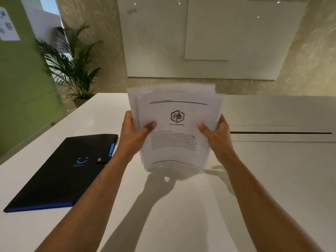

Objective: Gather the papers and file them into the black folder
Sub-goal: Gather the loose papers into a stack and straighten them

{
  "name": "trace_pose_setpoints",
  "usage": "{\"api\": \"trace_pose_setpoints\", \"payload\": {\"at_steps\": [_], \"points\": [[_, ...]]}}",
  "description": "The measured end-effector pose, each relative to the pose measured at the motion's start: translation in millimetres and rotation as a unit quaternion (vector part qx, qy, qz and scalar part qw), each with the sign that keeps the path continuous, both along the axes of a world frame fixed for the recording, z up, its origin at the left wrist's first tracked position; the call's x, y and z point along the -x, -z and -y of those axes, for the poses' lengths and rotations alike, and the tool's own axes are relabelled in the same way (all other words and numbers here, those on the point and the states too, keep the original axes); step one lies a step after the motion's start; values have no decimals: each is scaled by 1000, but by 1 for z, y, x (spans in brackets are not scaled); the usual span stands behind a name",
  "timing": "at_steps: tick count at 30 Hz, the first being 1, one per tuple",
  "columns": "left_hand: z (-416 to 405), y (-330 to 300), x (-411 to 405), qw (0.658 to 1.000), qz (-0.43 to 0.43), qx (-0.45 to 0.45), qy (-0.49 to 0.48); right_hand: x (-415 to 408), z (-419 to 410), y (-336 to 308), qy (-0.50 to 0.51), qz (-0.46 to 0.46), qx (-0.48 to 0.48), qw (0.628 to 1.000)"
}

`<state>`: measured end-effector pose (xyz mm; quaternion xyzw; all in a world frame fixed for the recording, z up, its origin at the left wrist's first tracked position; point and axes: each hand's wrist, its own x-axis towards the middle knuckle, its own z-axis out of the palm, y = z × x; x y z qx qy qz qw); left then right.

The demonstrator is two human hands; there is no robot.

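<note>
Upright between the two hands stands a stack of white printed papers, its lower edge at or just above the white tabletop; whether it touches is hard to tell. The left hand grips the stack's left edge, thumb pressed on the front sheet and fingers wrapped behind. The right hand grips the right edge the same way, thumb on the front. The front sheet shows a hexagonal logo with letters, a block of blurred text below it, and dark lines near its top and bottom. The sheets are unevenly aligned, with several edges fanning out at the top and left.

To the left of the left forearm, a flat black folder with blue trim lies closed on the tabletop, apart from the papers. It bears a blue smile mark and a snap strap on its right side.

Beyond the tabletop, a large white board hangs on a pale patterned wall, and a potted green palm stands at the far left corner beside a green panel.
</note>
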<state>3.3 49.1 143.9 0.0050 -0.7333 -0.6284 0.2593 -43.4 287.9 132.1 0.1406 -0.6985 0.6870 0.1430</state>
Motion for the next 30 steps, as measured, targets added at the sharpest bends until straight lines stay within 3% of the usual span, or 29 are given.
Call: {"api": "trace_pose_setpoints", "payload": {"at_steps": [6,30], "points": [[-15,34,-1,998,32,-50,6,-10,16,24,9,54,-1,999],[-28,27,10,994,29,-100,-24,-2,33,33,72,33,-9,997]]}}
